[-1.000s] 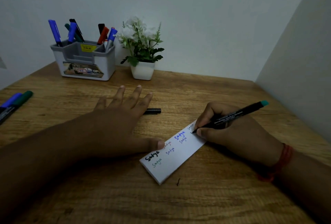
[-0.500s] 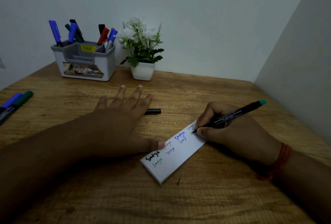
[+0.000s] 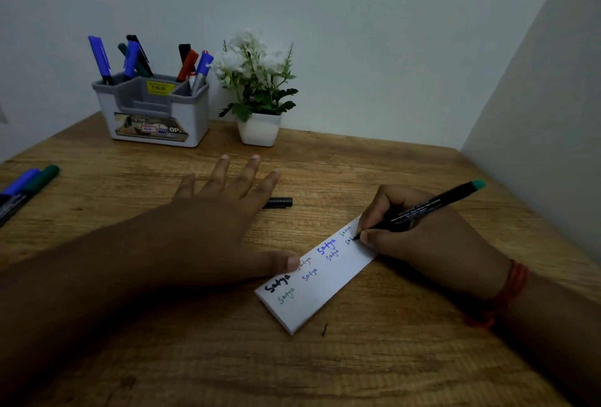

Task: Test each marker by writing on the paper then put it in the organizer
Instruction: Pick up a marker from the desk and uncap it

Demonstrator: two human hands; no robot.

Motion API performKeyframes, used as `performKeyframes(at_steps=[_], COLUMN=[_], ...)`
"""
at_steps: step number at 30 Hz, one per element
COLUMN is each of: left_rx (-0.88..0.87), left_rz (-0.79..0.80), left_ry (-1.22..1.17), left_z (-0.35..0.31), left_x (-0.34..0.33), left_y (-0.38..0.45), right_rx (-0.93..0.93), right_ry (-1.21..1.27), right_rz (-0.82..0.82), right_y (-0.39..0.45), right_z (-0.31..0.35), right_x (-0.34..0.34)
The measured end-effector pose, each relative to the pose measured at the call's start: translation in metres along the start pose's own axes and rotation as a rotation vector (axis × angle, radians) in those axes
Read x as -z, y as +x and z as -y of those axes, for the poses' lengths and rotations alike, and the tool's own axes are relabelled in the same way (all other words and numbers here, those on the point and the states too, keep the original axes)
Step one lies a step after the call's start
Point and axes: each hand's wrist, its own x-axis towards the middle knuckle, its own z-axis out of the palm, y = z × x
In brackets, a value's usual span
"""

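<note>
- Paper (image 3: 320, 280) nearest, long side slanting from near-left to far-right on the counter (image 3: 357, 371).
- Left hand (image 3: 214, 228) flat, fingers spread, thumb pressing the paper's edge.
- Right hand (image 3: 419, 237) wrapped round the marker (image 3: 422, 208), tip down on the paper's far end, teal end pointing up-right.
- Organizer (image 3: 156, 110) far off, back-left, nearer the left hand.
</note>
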Motion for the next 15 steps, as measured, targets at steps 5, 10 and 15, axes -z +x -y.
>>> performKeyframes(at_steps=[5, 10, 15], left_rx=[-0.005, -0.007, -0.004], left_rz=[0.003, -0.001, 0.011], left_ry=[0.001, 0.003, 0.010], left_z=[0.0002, 0.0005, 0.0001], left_x=[0.0012, 0.0009, 0.0013], left_y=[0.0005, 0.0015, 0.0018], right_rx=[-0.002, -0.016, -0.011], right_ry=[0.017, -0.003, -0.018], right_rz=[0.007, -0.011, -0.017], right_y=[-0.0005, 0.0010, 0.0014], right_z=[0.0001, -0.0012, -0.0028], right_x=[0.0000, -0.0001, 0.0004])
